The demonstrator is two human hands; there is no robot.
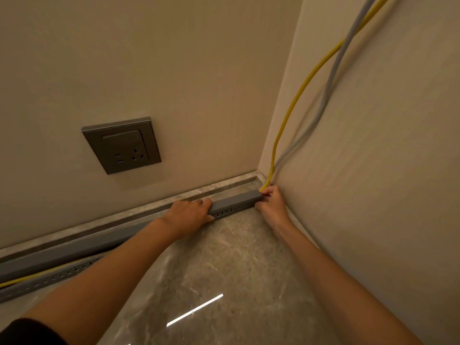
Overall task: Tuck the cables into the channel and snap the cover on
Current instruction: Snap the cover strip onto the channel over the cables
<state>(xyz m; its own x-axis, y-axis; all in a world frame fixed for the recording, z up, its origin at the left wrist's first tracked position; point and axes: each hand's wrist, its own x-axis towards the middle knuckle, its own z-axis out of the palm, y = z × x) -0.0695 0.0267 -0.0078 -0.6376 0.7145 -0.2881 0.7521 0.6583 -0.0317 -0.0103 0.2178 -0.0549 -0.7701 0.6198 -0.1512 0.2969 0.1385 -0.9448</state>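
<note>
Along the skirting below the wall socket (121,145), the grey channel (234,204) lies on the floor. Left hand (189,212) clamps its cover; right hand (271,204) pinches the corner end, where yellow cable (298,92) and grey cable (331,80) enter.

The floor (224,270) looks like polished grey marble tile, glossy enough to mirror a strip of light, and the skirting (139,207) has the same stone look. The grey perforated cable channel (234,207) appears to be matt plastic. The socket plate (122,145) has a brushed metallic sheen, and the walls (174,70) are matt with a fine texture.
</note>
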